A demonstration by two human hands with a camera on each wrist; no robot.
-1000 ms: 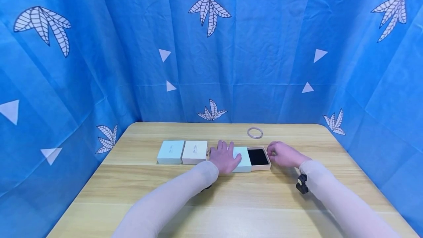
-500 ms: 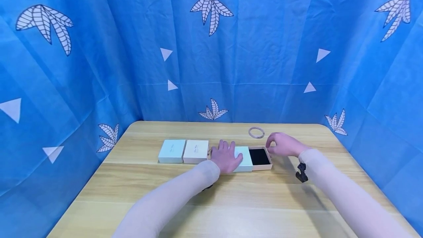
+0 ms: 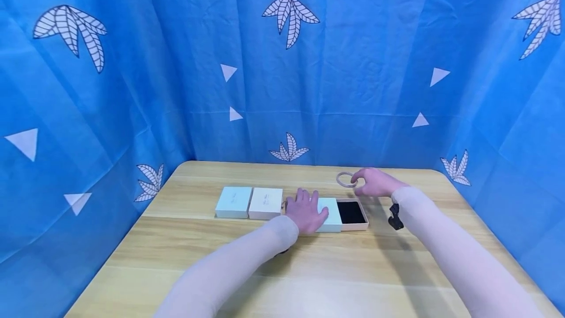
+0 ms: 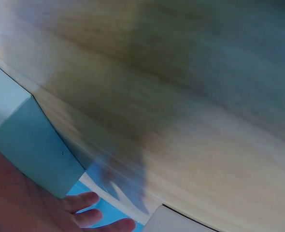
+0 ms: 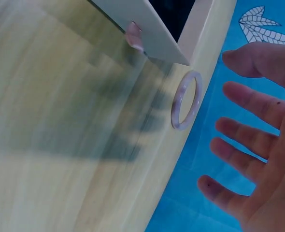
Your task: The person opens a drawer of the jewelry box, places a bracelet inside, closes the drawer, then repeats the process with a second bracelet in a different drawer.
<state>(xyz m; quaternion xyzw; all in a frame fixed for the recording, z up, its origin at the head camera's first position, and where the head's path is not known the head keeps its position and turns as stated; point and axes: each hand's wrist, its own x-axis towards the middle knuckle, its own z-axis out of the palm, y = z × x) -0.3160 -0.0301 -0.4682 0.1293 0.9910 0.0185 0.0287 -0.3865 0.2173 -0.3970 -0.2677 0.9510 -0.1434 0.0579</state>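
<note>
A pale mint box sleeve (image 3: 328, 214) lies on the table with its pink drawer (image 3: 354, 227) slid out to the right, showing a black pad (image 3: 351, 212). My left hand (image 3: 304, 212) rests over the left part of the sleeve, fingers spread, hiding that end. In the left wrist view, the palm lies against the sleeve's side (image 4: 38, 145). My right hand (image 3: 374, 182) reaches above a pale lilac bangle (image 3: 346, 184) behind the drawer, fingertips overlapping its right edge in the head view. The right wrist view shows these fingers spread, with the bangle (image 5: 177, 108) beyond them.
Left of the left hand stand a closed mint box (image 3: 234, 201) and a closed white box (image 3: 266, 202), side by side. The wooden table (image 3: 335, 278) ends at a blue patterned curtain (image 3: 353, 87) along the back and sides.
My right hand has left the drawer's right end and moved back to the bangle. The left hand stays on the sleeve. The head view has shifted slightly.
</note>
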